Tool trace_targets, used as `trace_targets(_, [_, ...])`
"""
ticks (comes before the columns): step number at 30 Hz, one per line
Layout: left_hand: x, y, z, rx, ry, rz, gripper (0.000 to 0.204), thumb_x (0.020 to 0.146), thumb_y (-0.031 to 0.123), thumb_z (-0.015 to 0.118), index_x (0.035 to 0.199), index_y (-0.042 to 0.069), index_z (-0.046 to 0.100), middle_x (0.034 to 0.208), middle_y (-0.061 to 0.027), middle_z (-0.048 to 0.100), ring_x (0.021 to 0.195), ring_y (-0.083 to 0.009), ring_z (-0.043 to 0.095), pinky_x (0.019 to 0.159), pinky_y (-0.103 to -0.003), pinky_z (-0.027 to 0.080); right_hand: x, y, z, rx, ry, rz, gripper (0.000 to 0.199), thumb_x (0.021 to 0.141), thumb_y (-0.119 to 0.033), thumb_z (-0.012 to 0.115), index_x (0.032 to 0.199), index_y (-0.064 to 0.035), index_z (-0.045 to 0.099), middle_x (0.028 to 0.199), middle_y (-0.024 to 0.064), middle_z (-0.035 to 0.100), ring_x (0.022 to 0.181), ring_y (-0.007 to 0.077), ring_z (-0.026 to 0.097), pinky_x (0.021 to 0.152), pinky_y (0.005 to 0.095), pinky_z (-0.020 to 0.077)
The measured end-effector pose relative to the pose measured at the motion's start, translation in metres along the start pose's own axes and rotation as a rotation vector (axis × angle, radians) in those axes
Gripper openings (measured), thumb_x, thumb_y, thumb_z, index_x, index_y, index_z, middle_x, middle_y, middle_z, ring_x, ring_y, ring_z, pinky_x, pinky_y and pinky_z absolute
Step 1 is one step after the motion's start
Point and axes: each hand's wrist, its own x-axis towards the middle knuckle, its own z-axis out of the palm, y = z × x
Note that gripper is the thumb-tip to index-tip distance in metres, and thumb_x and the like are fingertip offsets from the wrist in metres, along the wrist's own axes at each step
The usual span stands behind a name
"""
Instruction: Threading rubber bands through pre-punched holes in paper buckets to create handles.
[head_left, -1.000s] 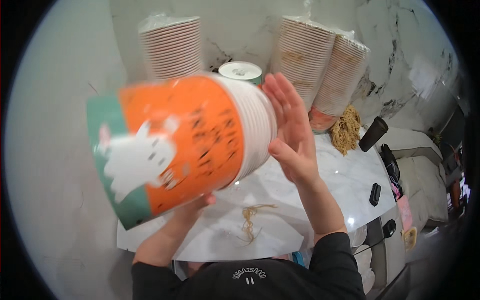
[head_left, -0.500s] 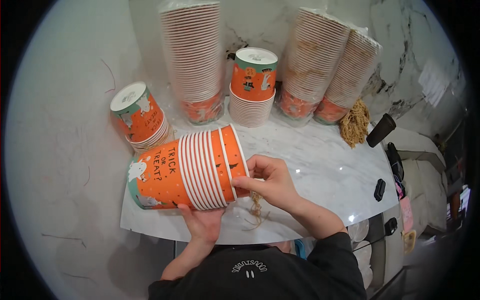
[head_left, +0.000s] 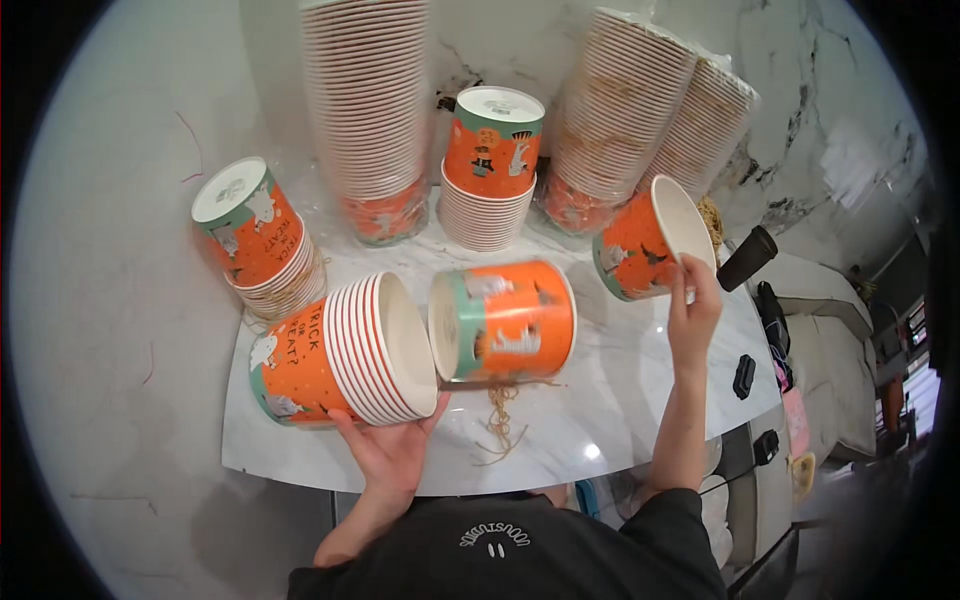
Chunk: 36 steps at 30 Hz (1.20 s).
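A nested stack of orange paper buckets lies tilted on its side at the left front, open mouths facing right. My left hand supports it from below, thumb and fingers around its lower side; some fingers are hidden beneath. At the right, my right hand pinches the rim of a single orange and green bucket. Between the hands another loose bucket is on its side, slightly blurred, its base against the stack's mouth. I cannot tell whether it touches the table.
Upside-down bucket stacks stand at the far left and centre back. Tall plastic-wrapped stacks line the wall. Tan paper shreds lie near the marble table's front. A dark cup stands at the right edge.
My right hand has moved right and away from the stack, taking one bucket off by its rim. A second bucket has come out of the stack's mouth. The left hand still supports the stack.
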Motion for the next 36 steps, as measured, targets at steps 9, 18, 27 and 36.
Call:
trace_targets(9, [0.002, -0.007, -0.014, -0.014, 0.004, -0.05, 0.107, 0.084, 0.091, 0.037, 0.16, 0.016, 0.027, 0.158, -0.0129, 0.041, 0.14, -0.0411, 0.045, 0.117, -0.061, 0.034, -0.03, 0.049, 0.018, -0.112, -0.191, 0.065, 0.016, 0.092, -0.005, 0.068, 0.107, 0.0013, 0.068, 0.093, 0.0144, 0.065, 0.09, 0.031, 0.062, 0.084, 0.0395, 0.0484])
trace_targets(18, [-0.001, -0.011, -0.007, 0.027, -0.014, -0.057, 0.109, 0.084, 0.092, 0.035, 0.161, 0.015, 0.025, 0.158, -0.0133, 0.041, 0.14, -0.0404, 0.045, 0.116, -0.061, 0.035, -0.043, -0.048, 0.105, -0.242, -0.378, -0.212, 0.059, 0.093, -0.033, 0.073, 0.142, -0.0051, 0.054, 0.14, 0.0151, 0.06, 0.136, 0.0301, 0.053, 0.123, 0.058, 0.0122])
trace_targets(27, [-0.004, -0.005, -0.016, 0.021, -0.009, -0.023, 0.102, 0.088, 0.088, 0.034, 0.162, 0.02, 0.023, 0.163, -0.008, 0.034, 0.146, -0.0353, 0.04, 0.118, -0.06, 0.032, -0.003, -0.039, 0.08, 0.458, -0.496, 0.067, 0.027, 0.091, -0.005, 0.069, 0.118, 0.0001, 0.066, 0.101, 0.0113, 0.068, 0.094, 0.0272, 0.066, 0.099, 0.0387, 0.0497])
trace_targets(36, [0.0, -0.019, -0.021, -0.012, 0.042, 0.054, 0.091, 0.093, 0.078, 0.047, 0.161, 0.02, 0.027, 0.163, -0.0032, 0.036, 0.147, -0.0259, 0.037, 0.12, -0.05, 0.031, -0.042, -0.111, 0.079, 0.337, -0.581, -0.166, 0.063, 0.088, -0.012, 0.075, 0.145, -0.0063, 0.05, 0.137, 0.0212, 0.057, 0.124, 0.0401, 0.056, 0.112, 0.0524, 0.0403])
